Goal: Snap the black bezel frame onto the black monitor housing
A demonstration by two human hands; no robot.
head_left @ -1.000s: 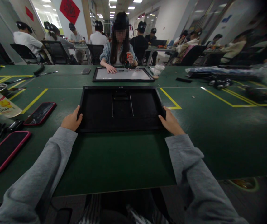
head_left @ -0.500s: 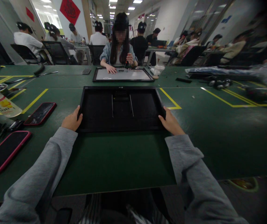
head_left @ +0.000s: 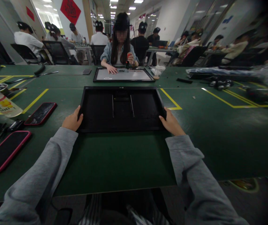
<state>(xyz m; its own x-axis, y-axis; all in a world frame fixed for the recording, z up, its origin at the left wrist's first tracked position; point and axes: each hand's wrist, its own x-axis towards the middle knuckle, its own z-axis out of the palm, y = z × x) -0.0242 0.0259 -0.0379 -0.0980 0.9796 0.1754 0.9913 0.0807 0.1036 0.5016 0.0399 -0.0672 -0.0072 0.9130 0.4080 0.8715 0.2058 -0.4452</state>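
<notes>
A black monitor back cover lies on the green table in front of me, its hollow inside facing up. Two thin metal strips run down its middle section. My left hand grips the cover's left edge, thumb on the near side of the rim. On the opposite edge my right hand holds it the same way, with the other fingers hidden behind the rim. Both forearms are in grey sleeves.
Across the table a person works on a display panel with an orange-handled screwdriver. At left are two red-edged phones and a bottle. A plastic cup and plastic-wrapped parts stand further right.
My hands and the black cover stay essentially in place. The person opposite has raised the screwdriver hand slightly, and the orange handle now shows.
</notes>
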